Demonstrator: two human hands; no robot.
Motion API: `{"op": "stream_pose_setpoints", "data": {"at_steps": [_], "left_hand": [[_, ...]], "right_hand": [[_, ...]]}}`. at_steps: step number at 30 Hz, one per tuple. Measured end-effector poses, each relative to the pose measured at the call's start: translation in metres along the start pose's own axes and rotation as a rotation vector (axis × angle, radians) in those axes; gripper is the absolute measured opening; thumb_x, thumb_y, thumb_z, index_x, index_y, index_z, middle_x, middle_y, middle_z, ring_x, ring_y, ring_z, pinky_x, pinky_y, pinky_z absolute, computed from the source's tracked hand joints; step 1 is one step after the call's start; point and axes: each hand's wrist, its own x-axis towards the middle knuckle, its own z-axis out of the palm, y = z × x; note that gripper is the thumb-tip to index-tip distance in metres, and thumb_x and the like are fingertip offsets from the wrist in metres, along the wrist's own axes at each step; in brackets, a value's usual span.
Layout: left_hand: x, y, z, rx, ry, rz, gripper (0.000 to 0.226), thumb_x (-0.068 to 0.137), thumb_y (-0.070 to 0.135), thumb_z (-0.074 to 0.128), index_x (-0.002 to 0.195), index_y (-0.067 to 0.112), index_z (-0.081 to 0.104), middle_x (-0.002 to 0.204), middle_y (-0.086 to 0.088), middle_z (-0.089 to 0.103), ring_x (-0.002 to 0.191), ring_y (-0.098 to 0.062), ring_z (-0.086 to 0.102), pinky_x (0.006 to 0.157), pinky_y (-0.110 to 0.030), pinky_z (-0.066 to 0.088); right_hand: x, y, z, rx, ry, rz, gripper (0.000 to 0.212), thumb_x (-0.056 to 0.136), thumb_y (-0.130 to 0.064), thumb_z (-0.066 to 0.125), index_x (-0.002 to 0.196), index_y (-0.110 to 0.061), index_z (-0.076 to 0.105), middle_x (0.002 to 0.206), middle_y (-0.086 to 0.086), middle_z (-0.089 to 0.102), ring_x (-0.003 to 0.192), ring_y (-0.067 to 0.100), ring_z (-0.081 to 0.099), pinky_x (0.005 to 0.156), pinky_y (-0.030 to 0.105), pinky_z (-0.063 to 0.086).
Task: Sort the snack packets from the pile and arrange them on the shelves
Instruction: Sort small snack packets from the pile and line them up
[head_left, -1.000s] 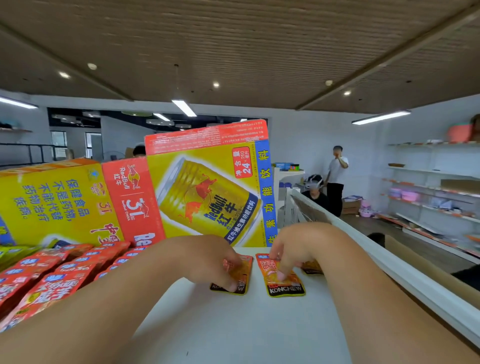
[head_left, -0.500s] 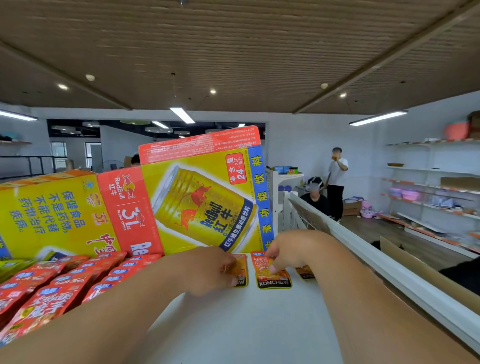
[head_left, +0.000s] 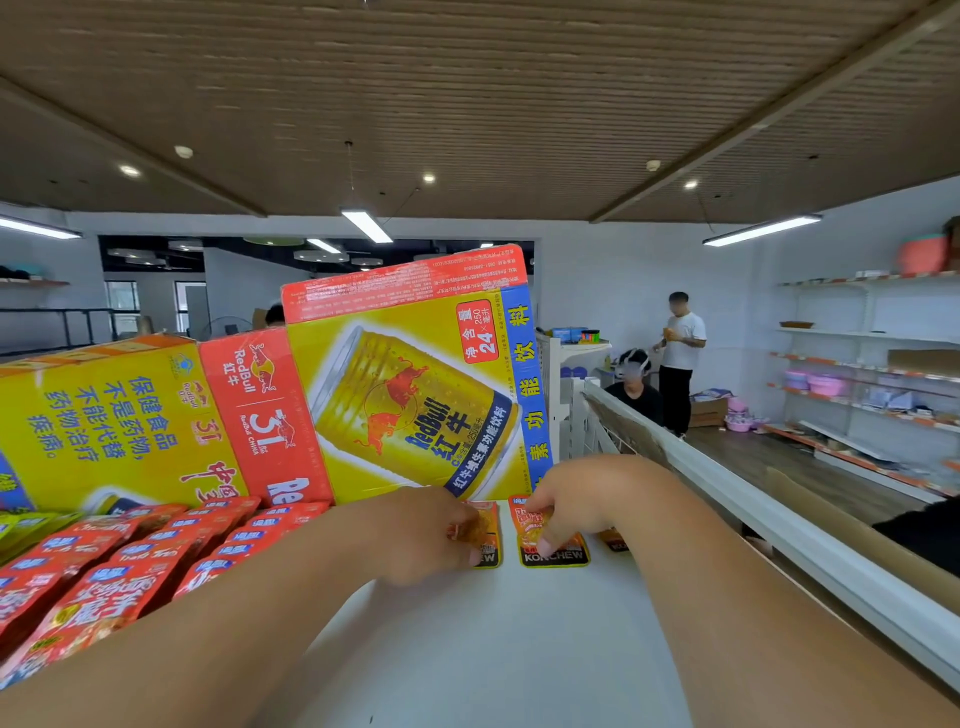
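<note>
Packets in orange foil lie side by side at the back of the white shelf top (head_left: 493, 654), just in front of a tilted Red Bull carton (head_left: 415, 395). The left hand (head_left: 426, 535) has its fingers curled over the orange packet (head_left: 487, 540) on the left and grips it; only the letters "EW" show at its black lower edge. The right hand (head_left: 576, 499) pinches the KONCHEW packet (head_left: 556, 553) beside it, thumb pressed on its face just above the white brand name. A third packet (head_left: 616, 540) peeks out behind the right wrist, its label mostly hidden.

The carton shows a gold can printed "RedBull 红牛", a red tag reading "24 × 250", and a blue strip with "功能饮料", all turned sideways. A second carton (head_left: 104, 421) to its left carries "RedBull CHINA", "31" and the blue warning "保健食品不是药物,不能代替药物治疗疾病". Rows of red packets (head_left: 130, 566) with blue labels fill the shelf top on the left; their writing is too blurred to read
</note>
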Motion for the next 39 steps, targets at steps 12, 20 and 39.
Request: {"op": "stream_pose_setpoints", "data": {"at_steps": [12, 20, 39], "left_hand": [[0.001, -0.001, 0.001, -0.034, 0.021, 0.017, 0.031, 0.096, 0.052, 0.050, 0.111, 0.028, 0.060, 0.113, 0.001, 0.059, 0.103, -0.022, 0.059, 0.093, -0.040, 0.050], [0.002, 0.000, 0.000, 0.007, 0.011, 0.002, 0.038, 0.095, 0.055, 0.049, 0.118, 0.028, 0.059, 0.117, 0.001, 0.059, 0.106, -0.023, 0.059, 0.096, -0.042, 0.049], [-0.004, 0.006, -0.005, 0.035, -0.012, -0.028, 0.046, 0.103, 0.047, 0.047, 0.145, 0.028, 0.048, 0.139, 0.000, 0.050, 0.126, -0.024, 0.051, 0.106, -0.042, 0.042]], "right_hand": [[0.009, 0.039, 0.003, 0.170, 0.179, 0.240, 0.035, 0.100, -0.023, 0.057, 0.131, -0.011, 0.064, 0.136, 0.010, 0.061, 0.119, 0.026, 0.061, 0.098, 0.037, 0.050], [0.026, 0.052, 0.019, 0.146, 0.098, 0.329, 0.041, 0.091, -0.036, 0.069, 0.125, -0.014, 0.066, 0.111, 0.005, 0.062, 0.096, 0.025, 0.058, 0.081, 0.034, 0.047], [0.030, 0.046, 0.027, 0.101, 0.129, 0.333, 0.013, 0.087, -0.025, 0.069, 0.086, -0.016, 0.060, 0.074, 0.001, 0.053, 0.066, 0.019, 0.050, 0.070, 0.032, 0.045]]}}
